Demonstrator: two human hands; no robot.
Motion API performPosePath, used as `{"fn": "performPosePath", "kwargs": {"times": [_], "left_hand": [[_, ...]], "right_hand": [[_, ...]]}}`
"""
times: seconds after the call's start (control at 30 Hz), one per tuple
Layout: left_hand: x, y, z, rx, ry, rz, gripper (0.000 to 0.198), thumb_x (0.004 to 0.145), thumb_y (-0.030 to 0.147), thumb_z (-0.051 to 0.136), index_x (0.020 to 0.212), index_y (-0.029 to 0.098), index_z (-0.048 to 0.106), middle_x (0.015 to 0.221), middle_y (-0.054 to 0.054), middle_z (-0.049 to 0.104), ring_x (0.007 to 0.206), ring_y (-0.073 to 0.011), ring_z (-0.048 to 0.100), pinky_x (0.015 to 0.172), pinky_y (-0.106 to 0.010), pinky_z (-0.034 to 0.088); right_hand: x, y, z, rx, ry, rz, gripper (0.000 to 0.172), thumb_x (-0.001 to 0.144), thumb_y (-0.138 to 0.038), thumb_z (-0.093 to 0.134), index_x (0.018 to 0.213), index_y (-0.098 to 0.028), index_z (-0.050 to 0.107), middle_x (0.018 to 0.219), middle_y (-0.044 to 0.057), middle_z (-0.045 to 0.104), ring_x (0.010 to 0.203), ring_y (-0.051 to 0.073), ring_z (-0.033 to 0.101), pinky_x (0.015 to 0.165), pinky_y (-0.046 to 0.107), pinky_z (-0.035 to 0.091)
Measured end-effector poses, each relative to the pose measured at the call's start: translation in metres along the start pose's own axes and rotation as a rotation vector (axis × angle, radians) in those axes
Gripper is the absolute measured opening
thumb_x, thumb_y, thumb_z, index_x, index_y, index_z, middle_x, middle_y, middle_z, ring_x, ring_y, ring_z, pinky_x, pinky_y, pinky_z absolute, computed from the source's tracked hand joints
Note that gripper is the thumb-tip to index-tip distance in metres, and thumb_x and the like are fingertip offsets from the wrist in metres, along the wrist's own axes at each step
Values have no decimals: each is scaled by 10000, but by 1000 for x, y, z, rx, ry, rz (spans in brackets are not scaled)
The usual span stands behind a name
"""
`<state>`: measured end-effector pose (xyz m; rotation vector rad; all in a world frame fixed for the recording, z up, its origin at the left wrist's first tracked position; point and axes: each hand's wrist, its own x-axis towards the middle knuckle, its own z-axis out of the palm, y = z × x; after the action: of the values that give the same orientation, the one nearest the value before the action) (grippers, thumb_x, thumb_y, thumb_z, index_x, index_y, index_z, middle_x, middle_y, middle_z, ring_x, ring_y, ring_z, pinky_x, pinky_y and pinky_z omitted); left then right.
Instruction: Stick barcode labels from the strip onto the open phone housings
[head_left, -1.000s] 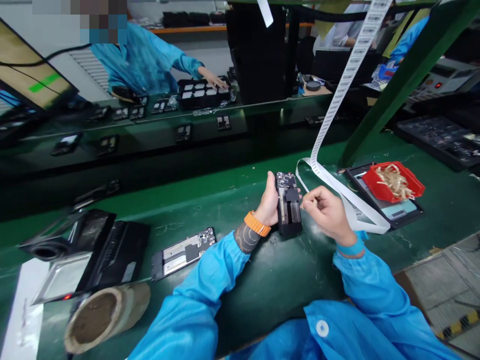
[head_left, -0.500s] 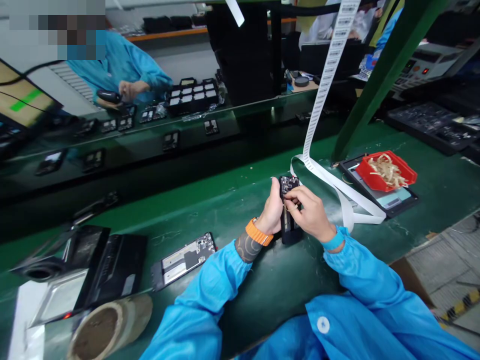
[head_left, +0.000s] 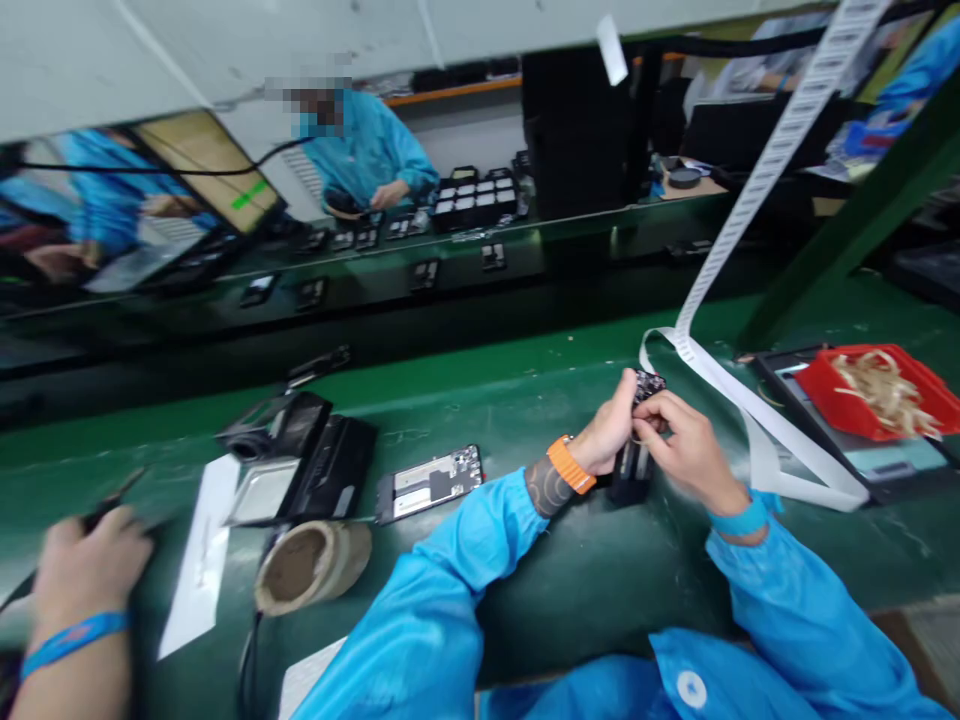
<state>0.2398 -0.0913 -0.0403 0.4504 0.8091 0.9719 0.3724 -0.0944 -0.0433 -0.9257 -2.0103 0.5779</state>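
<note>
My left hand (head_left: pixel 611 432) is closed around an opened phone (head_left: pixel 632 475), holding it tilted up from the bench with the bare circuit board at its upper end. The thumb and fingers of my right hand (head_left: pixel 686 445) pinch together against the phone's face near that board. Whatever lies between those fingertips is too small to make out. To the left of my forearm, a second opened phone (head_left: pixel 431 482) rests face up on the green bench (head_left: pixel 525 600), its circuit board at the right end.
A barcode label strip (head_left: pixel 750 200) hangs down and loops onto the bench. Right of it, a red tray (head_left: pixel 847 395) holds pale strips. At left are a cardboard tape roll (head_left: pixel 360 555), a black device (head_left: pixel 337 465), white paper (head_left: pixel 199 560) and a co-worker's hand (head_left: pixel 94 560) gripping a tool.
The camera view has turned left, so everything sits further right. A co-worker's hand with a tool has come into view at far left. My hands keep their hold at the phone.
</note>
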Motion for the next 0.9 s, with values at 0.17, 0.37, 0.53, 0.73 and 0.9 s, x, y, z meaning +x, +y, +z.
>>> {"fn": "performPosePath", "kwargs": {"times": [0.17,0.37,0.53,0.73,0.9], "left_hand": [[0,0,1,21,13,-17,630,895,734,517,810,128,666,728,-45,657,665,-147,619,676,-263,488],[-2,3,2,36,77,-4,639,887,727,542,939,113,712,768,-76,705,717,-192,682,738,-301,535],[-2,0,3,-11,132,16,584,914,687,539,918,130,712,799,-74,728,778,-196,720,783,-293,566],[-2,7,11,-113,139,-34,549,972,637,466,882,140,682,811,-73,728,816,-202,734,801,-300,587],[-3,16,16,-146,114,-81,665,986,690,330,859,135,673,812,-104,728,827,-237,735,784,-337,601]], "right_hand": [[1,5,-1,-48,-55,-1,107,952,-197,555,848,-218,572,772,-1,571,653,157,539,607,284,410],[3,3,7,-125,-40,-22,133,975,-183,488,853,-221,526,809,24,565,708,183,545,646,304,415],[5,-2,8,-118,-75,-28,148,957,-140,446,858,-218,523,858,53,579,788,207,570,713,329,460],[11,-6,0,-180,-145,30,191,950,-121,475,830,-244,560,881,76,608,825,220,589,785,340,501],[9,-23,0,-85,-164,6,203,929,-132,504,788,-261,573,848,45,612,804,224,599,776,358,538]]}}
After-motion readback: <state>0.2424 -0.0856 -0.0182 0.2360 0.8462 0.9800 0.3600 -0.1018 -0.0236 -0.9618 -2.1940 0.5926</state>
